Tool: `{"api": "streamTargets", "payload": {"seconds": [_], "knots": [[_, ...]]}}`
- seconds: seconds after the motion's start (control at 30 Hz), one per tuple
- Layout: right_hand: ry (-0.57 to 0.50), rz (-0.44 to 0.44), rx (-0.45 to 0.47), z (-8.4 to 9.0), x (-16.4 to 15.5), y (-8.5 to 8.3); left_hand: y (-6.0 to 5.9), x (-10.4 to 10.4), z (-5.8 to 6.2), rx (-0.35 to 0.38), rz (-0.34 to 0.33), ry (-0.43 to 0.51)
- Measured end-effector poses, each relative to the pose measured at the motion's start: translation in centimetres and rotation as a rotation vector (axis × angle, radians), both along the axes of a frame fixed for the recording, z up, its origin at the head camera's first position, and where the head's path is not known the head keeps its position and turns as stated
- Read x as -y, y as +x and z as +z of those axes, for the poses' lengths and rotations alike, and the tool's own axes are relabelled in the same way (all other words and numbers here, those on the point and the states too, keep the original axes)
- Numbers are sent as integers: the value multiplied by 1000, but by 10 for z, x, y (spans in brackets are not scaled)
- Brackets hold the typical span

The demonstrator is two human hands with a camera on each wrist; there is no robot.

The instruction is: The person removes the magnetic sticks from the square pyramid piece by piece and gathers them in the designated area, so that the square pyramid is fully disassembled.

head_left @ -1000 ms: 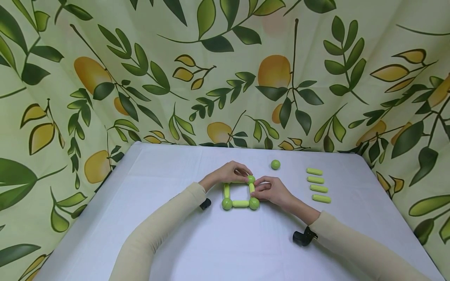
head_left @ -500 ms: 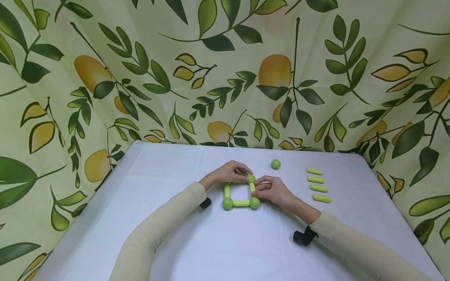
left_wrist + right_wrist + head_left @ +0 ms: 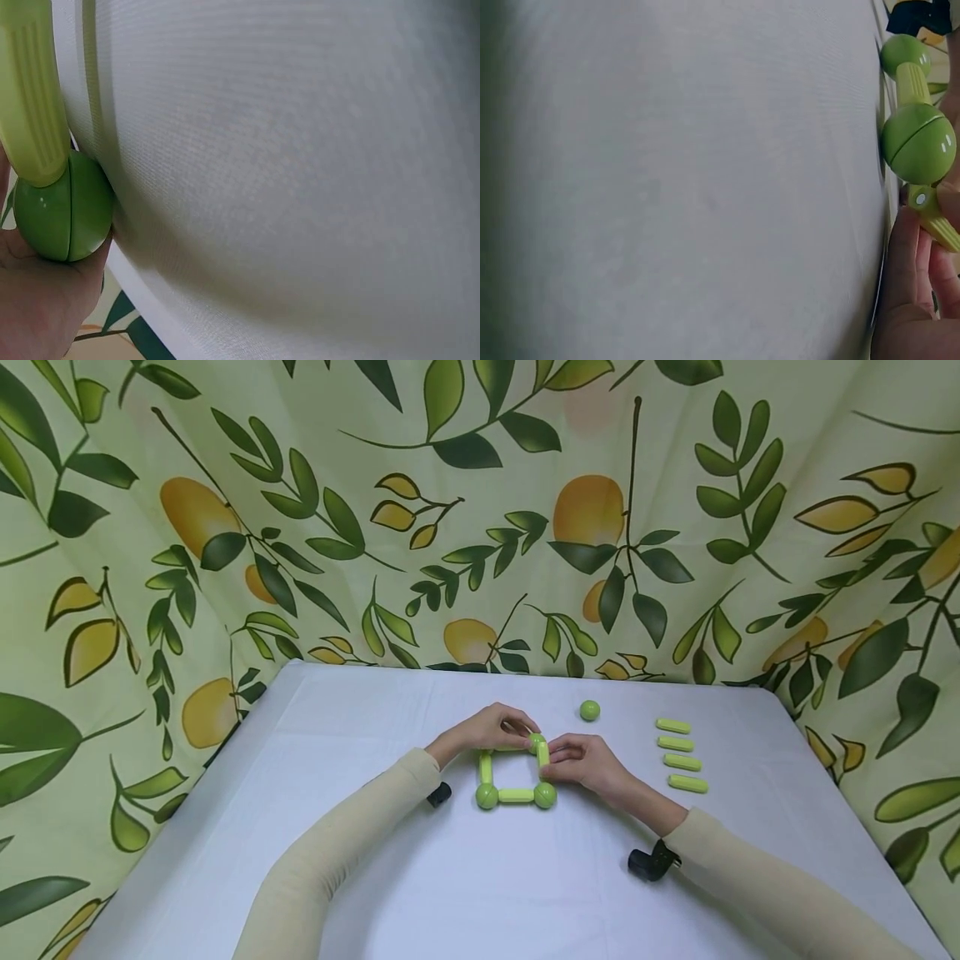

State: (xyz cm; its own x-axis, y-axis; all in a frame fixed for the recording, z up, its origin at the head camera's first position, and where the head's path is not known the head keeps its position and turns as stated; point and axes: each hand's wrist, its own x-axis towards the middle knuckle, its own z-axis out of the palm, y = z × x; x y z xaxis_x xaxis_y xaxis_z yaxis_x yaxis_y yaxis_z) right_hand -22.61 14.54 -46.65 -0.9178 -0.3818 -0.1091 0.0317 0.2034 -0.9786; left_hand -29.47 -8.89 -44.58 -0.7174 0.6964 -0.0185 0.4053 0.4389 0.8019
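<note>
Green rod-and-ball square [image 3: 514, 770] lies on the white table [image 3: 480, 877], directly beneath your fingertips. Beyond your right fingers sits a loose green ball [image 3: 589, 711]; well to their right lie four spare rods [image 3: 678, 755] in a column. Nothing stands between your fingers and the square. Your left hand [image 3: 491, 727] arches over the far side, fingers curled onto the far rod next to the far-right ball [image 3: 536, 742]. Your right hand [image 3: 581, 758] pinches the right-side rod [image 3: 543, 755] just below that ball. Both forearms rest low, converging on the frame.
</note>
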Motion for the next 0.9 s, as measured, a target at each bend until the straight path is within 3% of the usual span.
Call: {"api": "streamTargets", "payload": {"seconds": [0.4,0.9], "knots": [[-24,-11,-27,6,-21,3,0,0,-1,5,1,1],[47,10,-112,11,-70,11,0,-1,-1,21,8,-1]]}}
